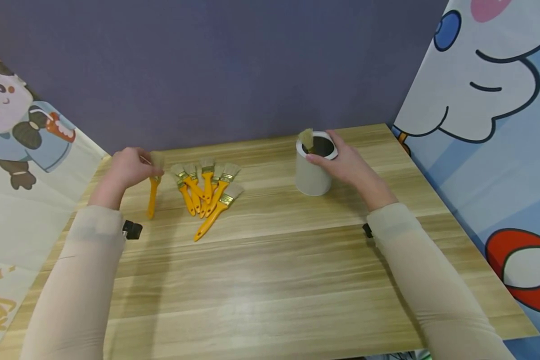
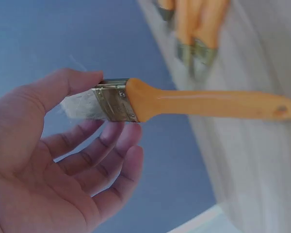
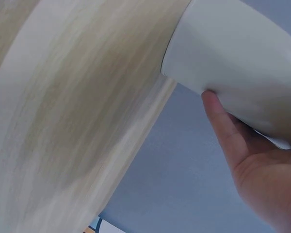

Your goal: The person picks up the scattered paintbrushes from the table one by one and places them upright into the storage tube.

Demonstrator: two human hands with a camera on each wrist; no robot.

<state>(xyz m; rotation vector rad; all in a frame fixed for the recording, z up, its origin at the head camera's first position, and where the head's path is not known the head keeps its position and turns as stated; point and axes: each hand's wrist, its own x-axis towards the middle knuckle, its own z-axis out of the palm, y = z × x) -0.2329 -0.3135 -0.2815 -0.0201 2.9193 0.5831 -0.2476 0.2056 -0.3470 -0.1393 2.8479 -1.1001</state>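
My left hand (image 1: 132,167) pinches a paintbrush (image 2: 203,103) at its metal ferrule, between thumb and fingertips, with the orange handle hanging down toward the table. Just to its right on the table lies a loose pile of several similar paintbrushes (image 1: 210,192), orange-handled with pale bristles. My right hand (image 1: 348,162) grips a grey-white cylindrical pot (image 1: 312,177) near its rim, thumb at the front of the opening. Inside the pot one brush (image 1: 306,137) stands with its bristles up, leaning on the left of the rim. In the right wrist view the fingers (image 3: 223,126) lie along the pot's side.
The wood-grain table (image 1: 252,280) meets a dark blue-grey wall (image 1: 234,75) at the back. Printed cartoon sheets hang at the left (image 1: 31,125) and right (image 1: 486,135). A small black wrist device (image 1: 132,230) sits at the left cuff.
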